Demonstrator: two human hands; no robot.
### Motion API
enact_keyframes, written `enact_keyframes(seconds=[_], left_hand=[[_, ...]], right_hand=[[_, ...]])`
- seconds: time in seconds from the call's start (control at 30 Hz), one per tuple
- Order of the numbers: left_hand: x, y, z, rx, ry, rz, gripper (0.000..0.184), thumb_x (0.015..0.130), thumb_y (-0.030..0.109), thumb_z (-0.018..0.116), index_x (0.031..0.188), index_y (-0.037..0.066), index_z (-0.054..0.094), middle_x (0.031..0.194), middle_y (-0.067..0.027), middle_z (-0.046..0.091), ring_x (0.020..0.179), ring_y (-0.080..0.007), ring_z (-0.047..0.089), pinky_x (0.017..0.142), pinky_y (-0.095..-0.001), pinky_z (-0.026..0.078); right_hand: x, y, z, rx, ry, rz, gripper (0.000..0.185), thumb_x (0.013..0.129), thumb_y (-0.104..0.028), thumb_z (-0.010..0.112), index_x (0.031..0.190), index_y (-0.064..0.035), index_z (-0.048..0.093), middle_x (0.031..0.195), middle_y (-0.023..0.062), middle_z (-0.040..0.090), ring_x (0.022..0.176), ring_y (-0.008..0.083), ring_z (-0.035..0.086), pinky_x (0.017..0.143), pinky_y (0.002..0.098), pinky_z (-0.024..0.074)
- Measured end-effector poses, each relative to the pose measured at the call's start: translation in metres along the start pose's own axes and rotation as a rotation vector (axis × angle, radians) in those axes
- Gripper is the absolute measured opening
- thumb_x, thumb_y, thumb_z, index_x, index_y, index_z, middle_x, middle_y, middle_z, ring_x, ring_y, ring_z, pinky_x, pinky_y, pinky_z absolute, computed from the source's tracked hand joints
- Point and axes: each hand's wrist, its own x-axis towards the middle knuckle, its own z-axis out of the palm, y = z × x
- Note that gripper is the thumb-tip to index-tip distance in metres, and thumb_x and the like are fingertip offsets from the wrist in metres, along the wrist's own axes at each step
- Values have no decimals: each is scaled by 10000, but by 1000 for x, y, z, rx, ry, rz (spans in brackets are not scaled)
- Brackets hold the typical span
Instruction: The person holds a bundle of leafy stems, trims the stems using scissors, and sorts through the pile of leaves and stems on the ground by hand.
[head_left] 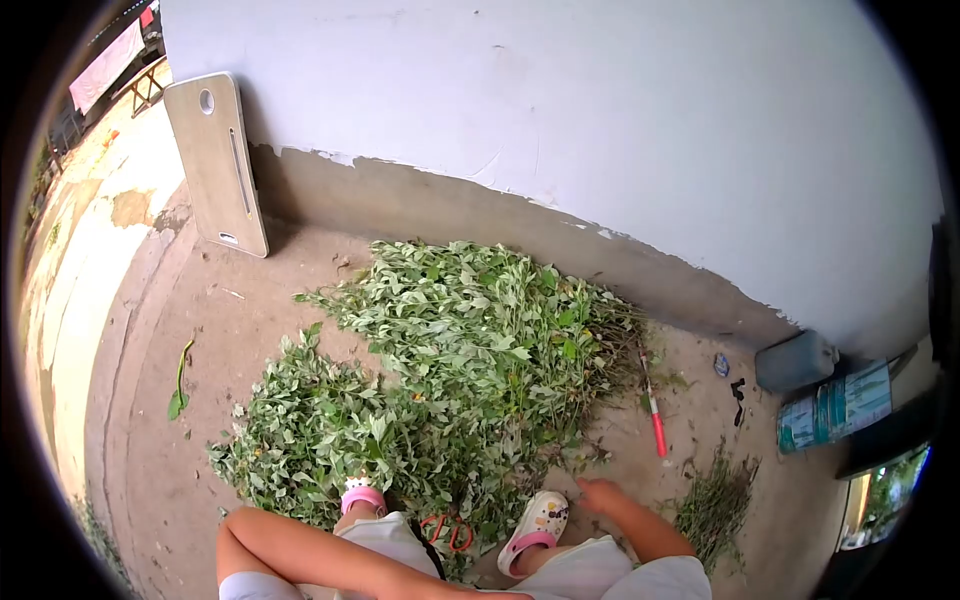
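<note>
A large heap of cut leafy green stems lies on the concrete floor, spreading from the wall down to my feet. My right hand is low over the floor beside the right clog, near the heap's lower right edge; its fingers are partly seen and what they hold, if anything, is too small to tell. My left forearm crosses my lap, and the left hand is out of sight at the bottom edge. Between my feet, red-handled scissors rest on the leaves.
A red-and-white handled tool lies right of the heap. Farther right are a smaller plant bunch, a grey container and a blue-green package. A beige board leans on the wall. One green sprig lies left.
</note>
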Motion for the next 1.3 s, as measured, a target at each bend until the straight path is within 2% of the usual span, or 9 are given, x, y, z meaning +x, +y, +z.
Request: enact_keyframes(seconds=[0.17,0.27,0.6,0.67,0.77,0.83,1.03,1.23,1.3], left_hand=[[12,28,47,156,-277,145,335,799,189,575,1054,20,440,983,-121,505,864,-242,520,745,-332,422],[37,23,95,325,-82,567,230,778,182,573,921,10,521,857,-141,518,818,-272,534,726,-335,428],[30,32,94,-275,-471,503,220,850,205,487,782,-1,527,721,-136,534,681,-270,509,614,-350,402],[17,19,69,-360,-879,52,224,875,212,461,799,12,531,705,-143,527,681,-250,503,622,-336,397],[0,7,45,-50,-848,-6,221,882,234,459,891,27,536,778,-135,554,723,-242,510,667,-331,407],[-17,3,20,240,-692,301,221,856,100,468,1047,-11,447,934,-101,513,853,-197,499,727,-303,389],[-136,-19,-51,466,344,-203,104,824,66,500,866,1,570,855,-76,531,800,-188,503,691,-281,406],[-220,-102,-15,-324,1235,-505,90,870,70,426,945,54,473,803,6,527,688,-64,482,600,-201,393],[-222,-107,-14,-449,1289,-536,82,865,79,435,930,57,480,797,8,529,666,-61,484,585,-199,393]], right_hand=[[-5,-13,-30,-54,-72,50,534,716,-295,561,1189,-104,403,1003,158,564,939,311,534,757,423,445],[2,-10,-43,-77,-124,88,547,715,-277,554,1215,-115,400,1044,154,556,960,301,530,778,416,444],[-4,19,-64,-272,-155,108,369,723,-241,545,1069,-116,514,949,102,595,918,262,553,735,430,433],[9,30,-74,-467,-151,109,343,720,-213,546,1049,-117,529,966,94,593,928,248,552,753,419,417],[57,29,-127,-543,-44,172,232,724,-145,523,939,-111,603,896,78,618,898,238,572,758,402,425],[106,18,-162,-348,80,245,132,720,-140,542,791,-73,631,795,114,625,786,286,597,673,403,470],[159,-127,-213,-44,77,-293,151,754,-103,483,849,-48,586,857,131,581,830,299,557,724,402,452],[214,-192,-98,-195,400,-488,484,753,-36,483,1218,-155,418,1061,66,521,1099,221,422,1004,398,238],[202,-212,-93,-195,76,-438,329,778,-83,464,1098,-141,512,989,79,553,991,244,503,954,393,301]])
